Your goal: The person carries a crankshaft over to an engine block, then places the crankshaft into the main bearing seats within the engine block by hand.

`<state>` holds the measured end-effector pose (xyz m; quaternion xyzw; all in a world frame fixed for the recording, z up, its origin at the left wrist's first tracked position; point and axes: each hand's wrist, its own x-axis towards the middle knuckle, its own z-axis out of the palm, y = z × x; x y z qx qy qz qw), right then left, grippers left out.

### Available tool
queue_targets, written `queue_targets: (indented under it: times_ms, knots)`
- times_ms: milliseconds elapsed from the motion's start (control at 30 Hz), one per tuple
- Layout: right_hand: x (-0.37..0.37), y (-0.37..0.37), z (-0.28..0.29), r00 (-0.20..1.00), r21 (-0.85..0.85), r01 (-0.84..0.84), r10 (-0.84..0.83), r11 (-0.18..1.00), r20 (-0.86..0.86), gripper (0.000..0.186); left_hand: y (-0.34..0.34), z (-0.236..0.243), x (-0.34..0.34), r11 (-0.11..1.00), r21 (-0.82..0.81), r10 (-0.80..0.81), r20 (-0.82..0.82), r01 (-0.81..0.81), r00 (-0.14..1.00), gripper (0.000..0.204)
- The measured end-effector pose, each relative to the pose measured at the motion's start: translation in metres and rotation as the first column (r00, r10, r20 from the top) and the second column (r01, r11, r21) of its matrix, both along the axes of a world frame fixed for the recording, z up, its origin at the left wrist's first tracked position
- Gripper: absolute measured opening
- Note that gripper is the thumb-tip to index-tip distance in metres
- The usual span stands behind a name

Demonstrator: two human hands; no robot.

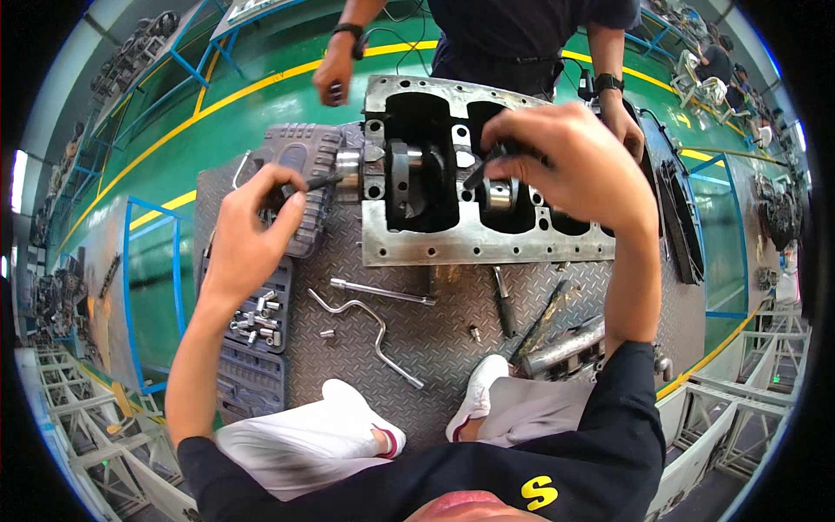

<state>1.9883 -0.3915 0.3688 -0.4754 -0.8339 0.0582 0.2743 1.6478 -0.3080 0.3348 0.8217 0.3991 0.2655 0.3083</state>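
A metal engine block (487, 251) lies in front of me with its crankshaft (402, 184) in view. Left of the block, my left hand (246, 235) pinches a dark, bolt-like rod (323, 182) whose tip is beside the crankshaft's end. My right hand (581, 161) is over the middle of the block, its fingers closed around a dark, short piece (477, 177). Its tip points down toward a seat beside the crankshaft; whether it touches cannot be made out. My palm hides part of the block's right side.
A co-worker (496, 35) stands across the block, one hand (334, 74) raised near its far left corner. On the diamond-plate surface (439, 348) lie a speed-brace wrench (380, 335), an extension bar (383, 291) and a black-handled tool (504, 309). A socket case (252, 378) is at left.
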Motion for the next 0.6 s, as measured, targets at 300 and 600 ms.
queue_targets:
  times_ms: [300, 600]
  knots:
    - [0.008, 0.005, -0.034, 0.999, -0.018, -0.036, 0.035, 0.999, -0.033, 0.024, -0.035, -0.061, -0.052, 0.993, -0.081, -0.098, -0.192, 0.084, 0.976, 0.013]
    - [0.009, -0.004, -0.040, 0.996, -0.090, 0.011, -0.019, 0.996, -0.091, 0.025, -0.058, -0.137, -0.087, 0.978, -0.198, -0.114, -0.287, 0.058, 0.951, 0.018]
